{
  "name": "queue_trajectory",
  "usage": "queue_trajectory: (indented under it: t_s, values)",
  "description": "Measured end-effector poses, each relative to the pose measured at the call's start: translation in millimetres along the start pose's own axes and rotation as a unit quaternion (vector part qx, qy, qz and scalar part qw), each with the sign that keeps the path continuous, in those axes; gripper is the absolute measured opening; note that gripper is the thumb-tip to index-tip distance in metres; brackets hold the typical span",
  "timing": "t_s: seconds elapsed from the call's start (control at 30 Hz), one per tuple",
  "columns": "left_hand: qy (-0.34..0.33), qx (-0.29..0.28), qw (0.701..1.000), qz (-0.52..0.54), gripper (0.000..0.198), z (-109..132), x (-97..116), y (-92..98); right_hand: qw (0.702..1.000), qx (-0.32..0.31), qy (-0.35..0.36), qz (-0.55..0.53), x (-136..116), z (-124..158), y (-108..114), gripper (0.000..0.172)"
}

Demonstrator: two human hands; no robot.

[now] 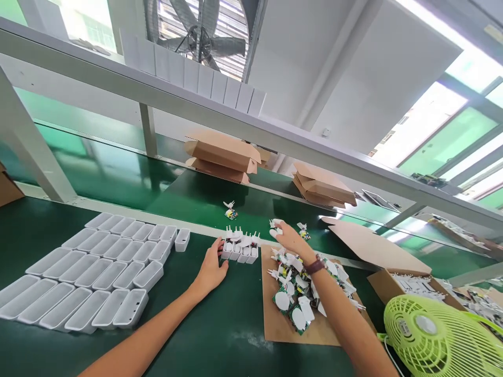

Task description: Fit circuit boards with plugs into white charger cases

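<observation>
Fingers (218, 247) of the left hand (210, 269) curl lightly against the near end of a short row of white housings (240, 251) with plug prongs sticking up, touching it rather than gripping; the palm rests on the green bench (188, 324). Right hand (288, 238), a dark band on its wrist, reaches out past the far edge of a cardboard sheet (279, 327), fingers pinched on a small white plug piece (275, 226) held just above the bench edge. Closest to the camera, at lower right, sits a lime-green desk fan (440, 335). On the cardboard sheet lies a loose heap of white plug parts with green circuit boards (294, 293), just under the right forearm. Over on the left, empty white shells (90, 272) lie in neat rows on the bench, one (182, 239) standing a little apart from the rest, near the left hand. To the right, an open carton (396, 277) shows more white parts inside. Farther out, on the green conveyor belt (196, 199), two small assemblies lie apart, one (230, 212) ahead of the row, one (303, 232) beside the right hand. Beyond them, folded cardboard boxes (223, 154) are stacked, and a big wall fan (200, 36) sits high behind.
</observation>
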State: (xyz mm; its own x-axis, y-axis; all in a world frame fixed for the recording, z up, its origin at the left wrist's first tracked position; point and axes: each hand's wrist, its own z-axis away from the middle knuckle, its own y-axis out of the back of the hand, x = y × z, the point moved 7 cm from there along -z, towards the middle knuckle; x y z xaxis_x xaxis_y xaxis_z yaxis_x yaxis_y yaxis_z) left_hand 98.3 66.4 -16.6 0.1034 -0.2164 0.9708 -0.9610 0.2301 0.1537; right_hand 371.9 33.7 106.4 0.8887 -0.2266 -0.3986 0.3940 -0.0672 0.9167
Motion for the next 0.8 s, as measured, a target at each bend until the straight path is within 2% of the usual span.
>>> queue_trajectory:
  t_s: [0.1, 0.3, 0.4, 0.57, 0.63, 0.7, 0.8]
  values:
    - [-0.027, 0.008, 1.000, -0.011, 0.069, 2.2, 1.6, 0.2, 0.994, -0.050, -0.055, 0.076, 12.6, -32.7, 20.2, 0.025]
    - [-0.027, 0.010, 1.000, 0.002, 0.064, 3.7, -1.5, -2.0, 0.968, -0.115, -0.107, 0.195, 12.5, -55.6, -12.3, 0.034]
    - [-0.025, 0.003, 1.000, -0.001, 0.062, 4.6, -0.8, -2.5, 0.959, -0.120, -0.119, 0.226, 20.0, -61.6, -8.3, 0.035]
    - [-0.028, -0.001, 1.000, -0.011, 0.060, 3.3, 1.7, -2.4, 0.943, -0.103, -0.180, 0.260, 62.9, -58.9, 38.8, 0.038]
    - [-0.032, -0.007, 0.999, -0.014, 0.060, 2.9, 1.8, -3.6, 0.936, -0.105, -0.202, 0.268, 79.4, -51.2, 48.5, 0.037]
    - [-0.031, -0.012, 0.999, -0.018, 0.061, 3.2, 1.0, -4.7, 0.932, -0.114, -0.212, 0.272, 89.5, -43.9, 46.8, 0.037]
    - [-0.021, -0.017, 0.999, -0.028, 0.062, 3.7, -0.1, -5.2, 0.931, -0.141, -0.200, 0.272, 91.7, -39.0, 31.0, 0.036]
